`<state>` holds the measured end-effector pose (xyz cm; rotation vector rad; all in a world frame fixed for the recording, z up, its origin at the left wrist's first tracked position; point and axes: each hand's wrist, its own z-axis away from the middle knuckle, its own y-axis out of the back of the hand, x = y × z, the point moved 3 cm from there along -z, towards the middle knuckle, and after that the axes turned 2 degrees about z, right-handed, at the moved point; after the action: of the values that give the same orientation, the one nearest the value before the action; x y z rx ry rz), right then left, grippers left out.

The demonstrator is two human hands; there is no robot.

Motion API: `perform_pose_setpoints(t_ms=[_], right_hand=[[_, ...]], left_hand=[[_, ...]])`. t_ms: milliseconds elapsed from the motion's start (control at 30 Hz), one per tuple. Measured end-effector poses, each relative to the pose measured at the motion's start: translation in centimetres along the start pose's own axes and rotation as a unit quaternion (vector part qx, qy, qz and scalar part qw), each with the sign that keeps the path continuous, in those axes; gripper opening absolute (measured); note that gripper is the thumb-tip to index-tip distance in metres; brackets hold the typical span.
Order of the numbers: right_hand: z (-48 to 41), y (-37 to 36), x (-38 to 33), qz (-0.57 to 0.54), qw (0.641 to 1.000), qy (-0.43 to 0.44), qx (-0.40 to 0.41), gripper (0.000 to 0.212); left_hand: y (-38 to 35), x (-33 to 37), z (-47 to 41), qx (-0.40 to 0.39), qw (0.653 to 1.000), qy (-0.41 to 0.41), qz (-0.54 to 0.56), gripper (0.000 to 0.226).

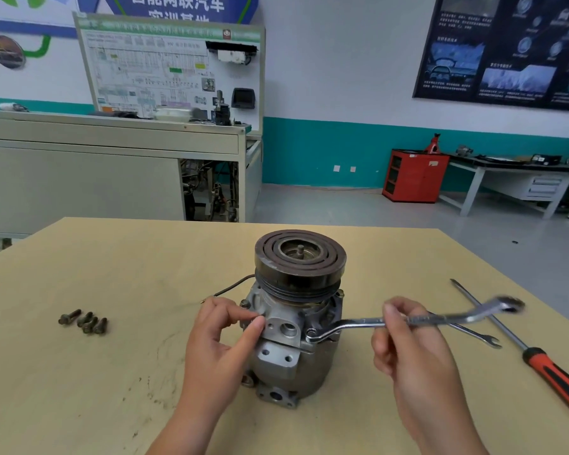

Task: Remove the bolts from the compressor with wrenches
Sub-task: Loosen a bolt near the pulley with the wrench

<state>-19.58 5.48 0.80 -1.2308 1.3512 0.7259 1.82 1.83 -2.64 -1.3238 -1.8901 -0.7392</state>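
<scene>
Left of my left hand, four loose bolts lie in a huddle on the table, well apart from the work. That hand is curled, with thumb and forefinger pinched against the left edge of the compressor. Whether a bolt head sits between them, I cannot tell. The compressor stands on end at the middle of the table, its dark pulley on top.

On its right flank the wrench has its ring end over a bolt, and my right hand grasps the shank only between fingertips and thumb. The wrench's far end is blurred. Beyond it a second wrench and a screwdriver lie on the table.

My worry is the grip. With so light a pinch, I think the ring could tilt and ride off the bolt, rounding its corners. A hard pull sideways might also rock the compressor, which looks top-heavy and which I steady with little more than two fingers. A freed bolt could drop and roll off the table.
</scene>
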Motion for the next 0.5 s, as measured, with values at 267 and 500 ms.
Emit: perform_pose_setpoints(t_ms=[267, 500], right_hand=[[-4.8, -0.5, 2.4, -0.103, 0.977, -0.161, -0.097, 0.018], [-0.2, 1.8, 0.2, -0.214, 0.976, -0.027, -0.041, 0.026]], left_hand=[[0.2, -0.2, -0.4, -0.046, 0.999, -0.025, -0.006, 0.014], [0.4, -1.2, -1.3, -0.034, 0.993, 0.051, 0.104, 0.002]])
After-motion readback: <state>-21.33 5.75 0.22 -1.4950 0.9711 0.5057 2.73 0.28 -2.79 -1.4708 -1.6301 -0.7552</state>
